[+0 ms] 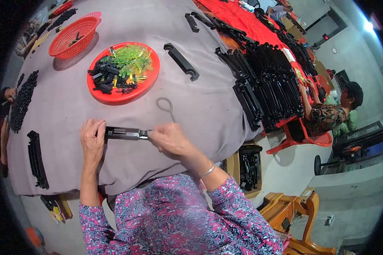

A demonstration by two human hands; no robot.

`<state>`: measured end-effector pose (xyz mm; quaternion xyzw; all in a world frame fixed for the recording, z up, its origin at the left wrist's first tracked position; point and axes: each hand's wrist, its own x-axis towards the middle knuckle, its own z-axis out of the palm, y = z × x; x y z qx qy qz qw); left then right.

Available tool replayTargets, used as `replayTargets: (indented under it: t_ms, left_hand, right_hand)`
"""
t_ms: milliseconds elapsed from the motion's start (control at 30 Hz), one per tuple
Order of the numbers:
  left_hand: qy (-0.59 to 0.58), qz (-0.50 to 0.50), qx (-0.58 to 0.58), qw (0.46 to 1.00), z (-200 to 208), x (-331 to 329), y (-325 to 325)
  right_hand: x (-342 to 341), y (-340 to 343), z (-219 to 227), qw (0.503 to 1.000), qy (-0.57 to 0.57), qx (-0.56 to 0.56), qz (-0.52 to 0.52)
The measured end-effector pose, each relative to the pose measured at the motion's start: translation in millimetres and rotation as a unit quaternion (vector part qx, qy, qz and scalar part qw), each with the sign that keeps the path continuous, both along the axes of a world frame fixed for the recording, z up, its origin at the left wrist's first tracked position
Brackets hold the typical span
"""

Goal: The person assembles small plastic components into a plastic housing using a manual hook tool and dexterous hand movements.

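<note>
A long black plastic part (125,133) with a slotted middle lies across in front of me, just over the cloth. My left hand (92,138) is closed around its left end. My right hand (171,138), slightly blurred, is pinched closed at the part's right end, where a small shiny bit shows. Its fingertips hide what they hold. A grey wire loop (164,104) sticks out beyond the right hand; whether that hand grips its stem cannot be seen. Farther off, a red plate (151,87) carries small black pieces (103,74) and yellow-green clear pieces (132,59).
Another black part (181,61) lies beyond the wire loop. Many black parts (268,80) are stacked at the right edge, near a seated person (327,114). At left are a row of black parts (37,159), a dark pile (24,102) and a red basket (74,38).
</note>
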<state>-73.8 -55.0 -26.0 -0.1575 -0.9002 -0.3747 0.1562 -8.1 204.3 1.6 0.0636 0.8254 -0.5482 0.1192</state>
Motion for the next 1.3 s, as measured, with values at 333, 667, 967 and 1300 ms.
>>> replayTargets:
  t_ms: [333,667,967,1300]
  left_hand:
    - [0.017,-0.017,0.047,0.999,1.1,0.3,5.9]
    - [0.033,-0.018,0.022,0.999,-0.2,0.8,-1.6]
    - [0.028,-0.015,-0.007,0.999,2.3,5.4,-2.3]
    - [0.059,-0.048,0.041,0.996,-3.7,-1.3,-4.3]
  right_hand:
    - [1.0,17.0,4.3,0.988,-0.061,-0.142,-0.021]
    - [-131.8,34.6,11.8,0.944,0.296,0.147,-0.019]
    - [-196.3,20.8,-0.7,0.848,0.306,0.422,0.096]
    - [-199.5,12.1,14.1,0.852,0.230,0.446,0.150]
